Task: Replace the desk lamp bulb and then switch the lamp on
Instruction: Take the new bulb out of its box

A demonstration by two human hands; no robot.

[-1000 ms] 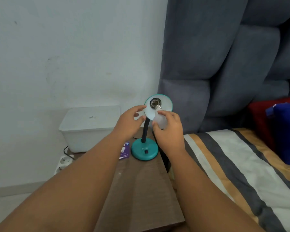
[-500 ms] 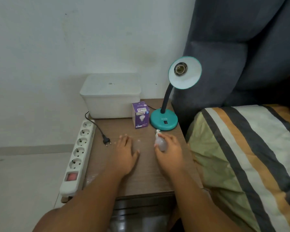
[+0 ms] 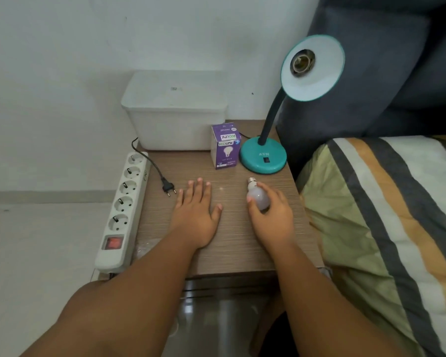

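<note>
A teal desk lamp (image 3: 263, 158) stands at the back right of the wooden bedside table (image 3: 232, 243). Its shade (image 3: 319, 76) faces me with an empty socket (image 3: 302, 62). My right hand (image 3: 271, 215) rests on the table, closed around a white bulb (image 3: 257, 195) whose screw base points toward the lamp. My left hand (image 3: 195, 215) lies flat on the table with fingers spread, holding nothing. A purple bulb box (image 3: 225, 146) stands just left of the lamp base. The lamp's black plug (image 3: 168, 188) lies loose on the table, left of my left hand.
A white power strip (image 3: 122, 210) with a red switch lies along the table's left edge. A white lidded box (image 3: 175, 112) sits at the back against the wall. A bed with a striped cover (image 3: 386, 215) and a grey padded headboard (image 3: 384, 73) are to the right.
The bulb has come out of the lamp socket. Both hands have dropped from the shade to the tabletop, the right one bringing the bulb down. The view has tilted downward.
</note>
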